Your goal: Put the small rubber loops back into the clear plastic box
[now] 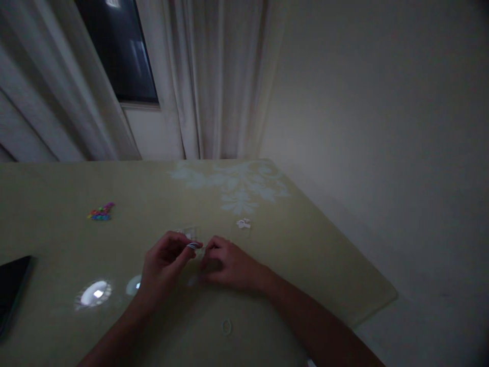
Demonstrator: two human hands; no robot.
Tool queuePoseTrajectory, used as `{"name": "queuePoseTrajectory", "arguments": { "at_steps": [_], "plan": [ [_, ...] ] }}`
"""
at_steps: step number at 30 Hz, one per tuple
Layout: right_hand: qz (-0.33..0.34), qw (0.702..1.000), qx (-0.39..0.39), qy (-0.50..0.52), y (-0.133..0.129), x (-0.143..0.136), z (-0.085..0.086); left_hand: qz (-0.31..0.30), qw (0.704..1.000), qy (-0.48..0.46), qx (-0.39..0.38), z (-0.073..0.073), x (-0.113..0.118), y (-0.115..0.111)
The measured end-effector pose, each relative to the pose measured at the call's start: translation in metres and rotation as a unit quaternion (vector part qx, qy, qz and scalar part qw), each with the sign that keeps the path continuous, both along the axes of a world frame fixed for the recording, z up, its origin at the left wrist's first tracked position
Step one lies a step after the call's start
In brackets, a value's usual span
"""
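Observation:
My left hand (164, 265) pinches a small bundle of thin, whitish strands (194, 245) between thumb and fingertips, just above the table; its exact kind is too small to make out. Close by on the right, my right hand (231, 265) is curled with its fingertips near the strands. Whatever those fingers may hold is hidden. Behind my left hand lies a clear, box-like plastic piece (192, 232), partly covered by the fingers. A few small white pieces (243, 224) rest beyond my right hand. Nearer to me is a pale, thin ring (226, 326) on the tabletop.
The pale green table (305, 265) carries a white floral pattern toward its far edge. A small cluster of multicoloured pieces (101, 211) lies at the left. A dark flat object (14, 285) sits at the left edge. Curtains (225, 81) and a wall (382, 127) stand behind.

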State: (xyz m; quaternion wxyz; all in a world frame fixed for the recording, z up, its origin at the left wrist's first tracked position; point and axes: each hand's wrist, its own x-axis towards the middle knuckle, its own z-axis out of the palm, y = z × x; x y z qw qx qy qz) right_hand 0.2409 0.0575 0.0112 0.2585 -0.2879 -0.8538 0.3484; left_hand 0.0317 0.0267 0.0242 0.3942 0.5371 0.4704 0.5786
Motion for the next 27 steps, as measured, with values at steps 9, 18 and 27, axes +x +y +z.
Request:
{"name": "queuePoseTrajectory", "arguments": {
  "at_steps": [9, 18, 27],
  "plan": [
    [-0.046, 0.992, 0.075, -0.086, 0.001, -0.003, -0.003, -0.03, 0.999, 0.006, 0.017, -0.007, -0.001, 0.001],
    [-0.041, 0.995, 0.073, -0.058, 0.006, 0.001, -0.004, -0.043, 0.998, 0.035, 0.031, -0.004, -0.002, 0.001],
    [0.062, 0.951, 0.224, -0.203, -0.003, -0.008, 0.003, -0.016, 0.998, 0.034, 0.045, -0.003, 0.0, 0.001]
  ]
}}
